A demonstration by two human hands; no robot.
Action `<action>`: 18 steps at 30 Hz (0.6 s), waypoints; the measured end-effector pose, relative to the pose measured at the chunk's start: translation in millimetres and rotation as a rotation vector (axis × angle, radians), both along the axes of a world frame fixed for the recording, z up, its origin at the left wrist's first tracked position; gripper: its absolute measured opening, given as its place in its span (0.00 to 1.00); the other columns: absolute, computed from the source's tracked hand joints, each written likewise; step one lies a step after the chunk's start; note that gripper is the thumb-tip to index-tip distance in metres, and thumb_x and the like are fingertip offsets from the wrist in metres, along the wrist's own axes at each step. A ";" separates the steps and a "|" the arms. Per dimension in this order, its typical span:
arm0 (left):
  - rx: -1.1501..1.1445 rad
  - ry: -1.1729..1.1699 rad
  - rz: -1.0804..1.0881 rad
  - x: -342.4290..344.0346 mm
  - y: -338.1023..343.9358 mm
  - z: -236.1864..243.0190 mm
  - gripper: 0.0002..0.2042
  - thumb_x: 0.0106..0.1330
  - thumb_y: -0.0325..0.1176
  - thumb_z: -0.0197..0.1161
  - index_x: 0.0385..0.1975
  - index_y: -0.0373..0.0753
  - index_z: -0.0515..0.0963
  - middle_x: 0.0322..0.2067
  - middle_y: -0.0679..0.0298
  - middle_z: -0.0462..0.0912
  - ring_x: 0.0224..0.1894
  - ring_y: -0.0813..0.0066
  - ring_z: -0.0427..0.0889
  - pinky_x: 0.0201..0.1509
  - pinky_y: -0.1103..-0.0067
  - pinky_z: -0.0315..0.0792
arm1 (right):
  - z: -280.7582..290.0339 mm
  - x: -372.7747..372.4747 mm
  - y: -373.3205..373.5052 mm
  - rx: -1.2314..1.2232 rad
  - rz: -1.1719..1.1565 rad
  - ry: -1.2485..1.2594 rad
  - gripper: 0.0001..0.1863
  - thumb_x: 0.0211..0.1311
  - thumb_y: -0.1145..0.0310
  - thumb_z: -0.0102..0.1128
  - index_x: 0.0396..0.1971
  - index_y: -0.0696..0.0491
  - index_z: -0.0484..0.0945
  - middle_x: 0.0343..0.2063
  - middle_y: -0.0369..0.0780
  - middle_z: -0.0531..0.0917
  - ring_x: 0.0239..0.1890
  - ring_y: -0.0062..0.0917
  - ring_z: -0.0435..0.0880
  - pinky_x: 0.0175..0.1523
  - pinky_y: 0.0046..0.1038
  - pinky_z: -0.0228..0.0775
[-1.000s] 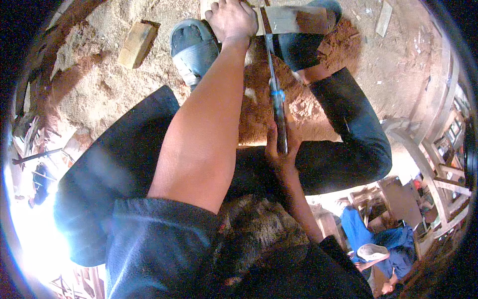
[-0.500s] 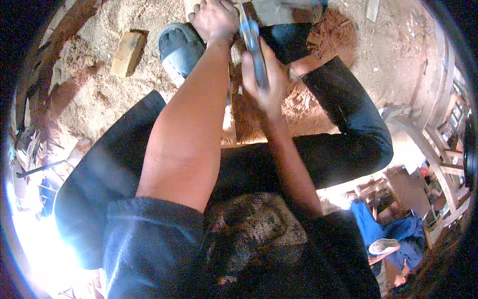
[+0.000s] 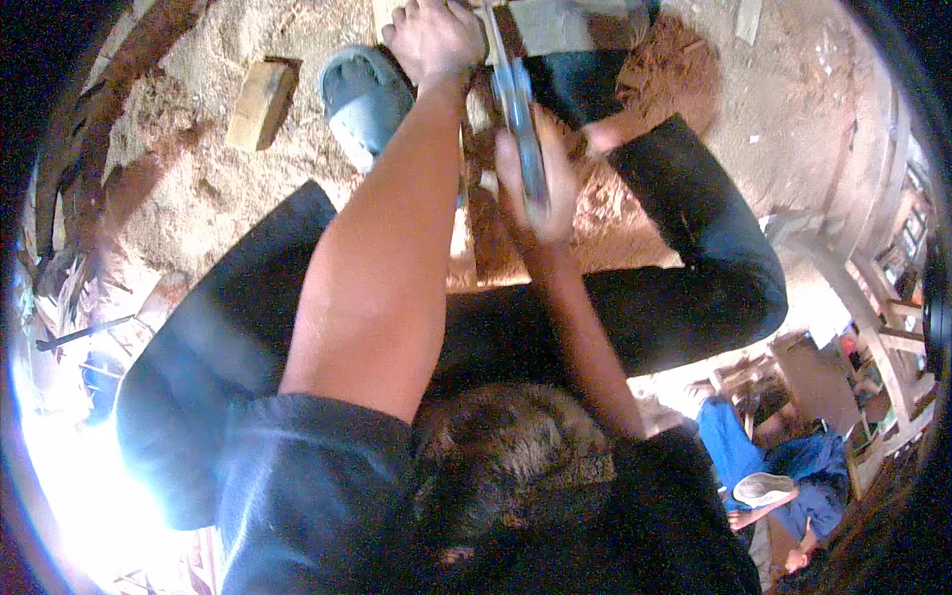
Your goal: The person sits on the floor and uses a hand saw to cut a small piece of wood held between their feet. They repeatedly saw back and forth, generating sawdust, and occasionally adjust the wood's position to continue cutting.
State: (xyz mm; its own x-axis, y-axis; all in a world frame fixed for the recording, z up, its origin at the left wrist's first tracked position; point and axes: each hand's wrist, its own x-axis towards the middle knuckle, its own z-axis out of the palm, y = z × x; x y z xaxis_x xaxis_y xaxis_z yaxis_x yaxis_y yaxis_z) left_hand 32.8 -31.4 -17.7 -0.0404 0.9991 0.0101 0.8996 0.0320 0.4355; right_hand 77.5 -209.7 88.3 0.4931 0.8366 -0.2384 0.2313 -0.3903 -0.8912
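Observation:
My left hand (image 3: 433,40) presses down on a pale wooden piece (image 3: 567,22) at the top edge, its fingers curled over the wood's near end. My right hand (image 3: 540,177) grips the handle of a hand saw (image 3: 512,94), blurred by motion. The grey blade runs from that hand up to the wooden piece, just right of my left hand. A foot in a light blue slipper (image 3: 363,97) rests beside my left hand. A second foot at the top is mostly hidden behind the wood.
Sawdust (image 3: 188,188) covers the ground around my dark-trousered legs. A short wooden block (image 3: 260,104) lies at the upper left. Reddish shavings (image 3: 684,74) lie at the upper right. Another person in blue (image 3: 783,466) sits at the lower right beside wooden frames (image 3: 883,327).
My right hand has pushed the saw forward, away from my body and up toward the wooden piece. My left hand stays pressed on the wood.

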 end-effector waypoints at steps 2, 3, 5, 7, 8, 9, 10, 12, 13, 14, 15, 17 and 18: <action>-0.084 -0.018 0.006 10.6 3.6 2.9 0.12 0.67 0.38 0.52 0.44 0.40 0.77 0.38 0.50 0.85 0.47 0.50 0.81 0.56 0.59 0.66 | -15.6 -9.7 -40.1 0.164 -0.215 0.360 0.24 0.71 0.63 0.59 0.61 0.61 0.73 0.47 0.44 0.83 0.47 0.29 0.82 0.56 0.31 0.72; -0.049 -0.003 0.017 4.9 3.6 -1.5 0.12 0.67 0.38 0.52 0.43 0.40 0.76 0.38 0.50 0.85 0.47 0.50 0.81 0.56 0.59 0.66 | -17.7 -12.3 -46.2 0.195 -0.220 0.399 0.24 0.71 0.63 0.59 0.61 0.61 0.73 0.48 0.44 0.83 0.47 0.29 0.82 0.56 0.32 0.72; -0.017 0.054 0.018 -1.2 -0.4 -2.2 0.12 0.67 0.37 0.52 0.43 0.39 0.76 0.37 0.51 0.85 0.44 0.51 0.82 0.55 0.59 0.66 | -14.6 1.3 -26.9 0.069 0.056 -0.163 0.24 0.71 0.64 0.59 0.61 0.61 0.73 0.49 0.44 0.84 0.45 0.28 0.82 0.54 0.31 0.73; -0.042 0.036 0.019 2.4 1.9 -2.4 0.12 0.66 0.37 0.53 0.43 0.39 0.76 0.35 0.51 0.85 0.44 0.51 0.82 0.54 0.59 0.66 | 1.1 5.8 30.4 0.040 0.024 0.044 0.23 0.70 0.65 0.61 0.60 0.61 0.74 0.49 0.44 0.84 0.41 0.25 0.83 0.50 0.28 0.75; -0.061 0.034 0.022 1.1 1.5 -4.0 0.11 0.66 0.37 0.53 0.42 0.39 0.76 0.35 0.50 0.85 0.43 0.51 0.82 0.54 0.59 0.66 | 13.9 4.4 49.5 -0.061 0.030 -0.040 0.23 0.70 0.66 0.62 0.59 0.61 0.74 0.48 0.43 0.84 0.40 0.24 0.83 0.48 0.27 0.75; -0.071 0.049 0.051 -9.5 2.9 -6.0 0.11 0.66 0.37 0.53 0.42 0.39 0.76 0.34 0.50 0.85 0.43 0.51 0.82 0.54 0.59 0.66 | 27.1 1.2 53.3 -0.153 0.064 0.053 0.22 0.70 0.67 0.60 0.59 0.63 0.73 0.50 0.45 0.84 0.45 0.28 0.83 0.53 0.30 0.74; -0.074 0.016 0.016 0.3 0.3 -2.3 0.11 0.66 0.37 0.53 0.42 0.39 0.76 0.34 0.50 0.85 0.43 0.51 0.82 0.54 0.59 0.66 | 24.7 2.9 29.5 -0.064 0.047 -0.003 0.22 0.71 0.67 0.59 0.59 0.63 0.73 0.50 0.46 0.83 0.48 0.29 0.83 0.54 0.30 0.74; -0.046 -0.016 0.010 3.6 -1.7 7.2 0.11 0.67 0.37 0.52 0.41 0.39 0.76 0.35 0.49 0.85 0.43 0.51 0.82 0.54 0.59 0.66 | -5.8 4.4 -28.7 0.146 0.077 -0.082 0.22 0.72 0.68 0.57 0.59 0.65 0.73 0.52 0.47 0.83 0.53 0.32 0.82 0.58 0.32 0.72; -0.020 -0.004 0.018 7.1 -1.2 10.7 0.11 0.67 0.36 0.52 0.41 0.39 0.77 0.35 0.50 0.85 0.43 0.51 0.82 0.55 0.59 0.66 | -4.4 10.9 -35.7 0.171 0.099 -0.114 0.22 0.72 0.68 0.56 0.60 0.66 0.72 0.52 0.48 0.82 0.55 0.32 0.81 0.60 0.32 0.71; 0.001 0.030 0.032 0.9 -1.5 5.2 0.11 0.67 0.36 0.52 0.41 0.39 0.77 0.35 0.50 0.85 0.43 0.51 0.82 0.55 0.59 0.66 | -18.5 12.4 -49.8 0.221 0.108 -0.083 0.22 0.72 0.68 0.55 0.60 0.66 0.72 0.53 0.48 0.82 0.57 0.33 0.80 0.61 0.33 0.70; 0.006 0.035 0.014 4.4 -3.5 2.1 0.11 0.67 0.36 0.52 0.41 0.39 0.77 0.35 0.50 0.85 0.43 0.51 0.82 0.55 0.59 0.67 | -10.9 11.0 -44.1 0.143 0.068 -0.040 0.22 0.72 0.68 0.56 0.59 0.65 0.72 0.52 0.48 0.83 0.54 0.32 0.81 0.60 0.32 0.71; -0.010 -0.004 0.048 4.8 1.3 -3.2 0.10 0.66 0.36 0.53 0.41 0.39 0.77 0.37 0.50 0.85 0.44 0.51 0.82 0.55 0.58 0.67 | -1.5 11.1 0.4 0.102 0.060 -0.077 0.20 0.71 0.67 0.58 0.58 0.63 0.74 0.47 0.47 0.84 0.48 0.30 0.83 0.55 0.31 0.73; -0.031 -0.011 0.026 10.2 4.2 -4.6 0.10 0.66 0.36 0.53 0.41 0.39 0.77 0.37 0.50 0.85 0.45 0.52 0.82 0.55 0.58 0.67 | -11.2 13.0 23.2 0.164 0.041 -0.143 0.20 0.70 0.67 0.60 0.57 0.61 0.75 0.44 0.47 0.85 0.45 0.28 0.84 0.52 0.30 0.74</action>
State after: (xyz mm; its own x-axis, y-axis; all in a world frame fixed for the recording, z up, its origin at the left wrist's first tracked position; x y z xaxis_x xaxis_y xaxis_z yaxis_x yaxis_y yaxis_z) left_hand 43.0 -27.2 -22.3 -0.0660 0.9976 -0.0218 0.8934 0.0688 0.4440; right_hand 90.5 -186.4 77.1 0.4770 0.8784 -0.0279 0.3721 -0.2306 -0.8991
